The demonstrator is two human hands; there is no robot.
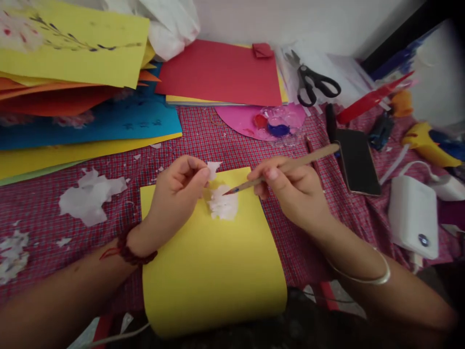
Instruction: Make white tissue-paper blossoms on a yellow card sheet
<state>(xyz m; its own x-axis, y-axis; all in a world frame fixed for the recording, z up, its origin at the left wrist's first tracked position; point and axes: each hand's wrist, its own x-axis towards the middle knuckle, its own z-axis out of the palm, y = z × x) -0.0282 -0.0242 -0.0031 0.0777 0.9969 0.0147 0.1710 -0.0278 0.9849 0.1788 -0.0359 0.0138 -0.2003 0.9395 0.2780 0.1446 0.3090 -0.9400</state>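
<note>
White tissue-paper scrap [213, 168] — pinched in left hand [174, 194] fingers; right hand [294, 191] fingers pinch a thin wooden paintbrush [286, 167], best dabbed lightly.

Two hands, left hand [174, 194] and right hand [294, 191], over one yellow paper sheet [214, 271]. Over the sheet: one paintbrush [290, 166], one tissue scrap [213, 168], one tissue clump [223, 206]. Beyond it: one red paper sheet [221, 72], one pair of scissors [314, 85], one paint palette [278, 127]. Right of it: one phone [358, 162], one power bank [414, 215].
</note>
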